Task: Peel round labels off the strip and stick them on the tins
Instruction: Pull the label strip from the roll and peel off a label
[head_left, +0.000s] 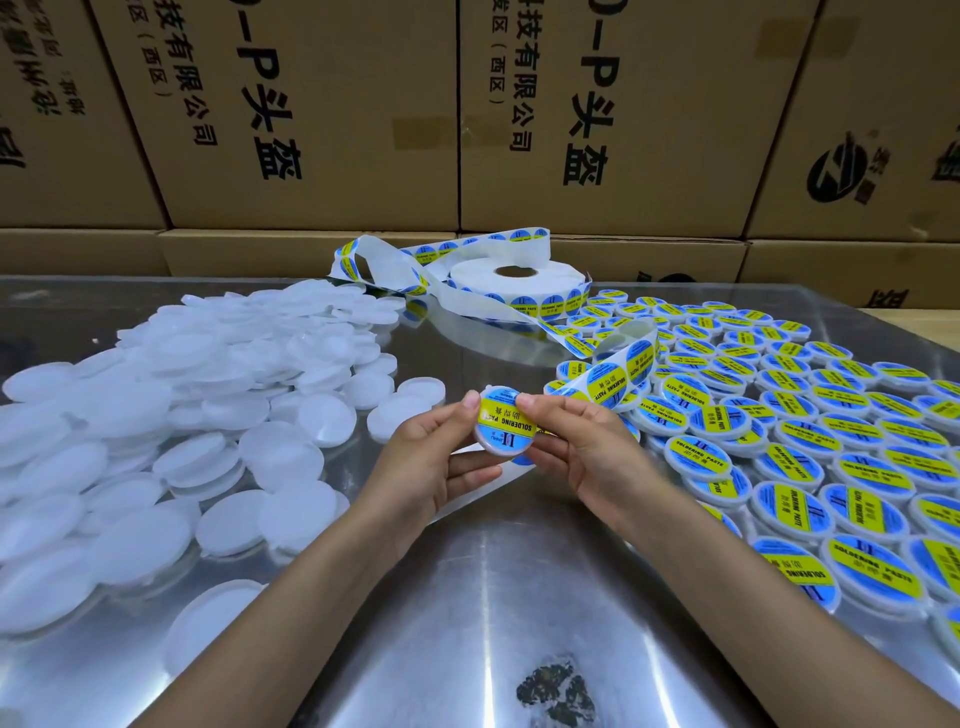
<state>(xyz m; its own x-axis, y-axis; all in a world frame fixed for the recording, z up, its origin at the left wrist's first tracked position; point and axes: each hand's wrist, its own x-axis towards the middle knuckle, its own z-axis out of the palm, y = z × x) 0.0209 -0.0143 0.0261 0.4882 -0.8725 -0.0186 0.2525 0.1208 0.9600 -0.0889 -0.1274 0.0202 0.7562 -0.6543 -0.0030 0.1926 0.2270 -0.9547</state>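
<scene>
The heap of plain white round plastic tins (156, 415) ran off the left edge, its lower layers buried. The spread of blue-and-yellow labelled tins (810, 415) was cut by the right edge. The small round tin with its blue-and-yellow label (506, 422) had its rim partly covered by fingertips (470, 401), and its underside was hidden. Print on the brown cardboard cartons (322, 114) was cropped at the top.

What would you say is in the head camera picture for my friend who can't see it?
Two hands, the left hand and right hand, hold a small round tin with a blue and yellow label over a shiny metal table. Plain white tins are heaped on the left, labelled tins spread on the right, with the label roll behind.
</scene>
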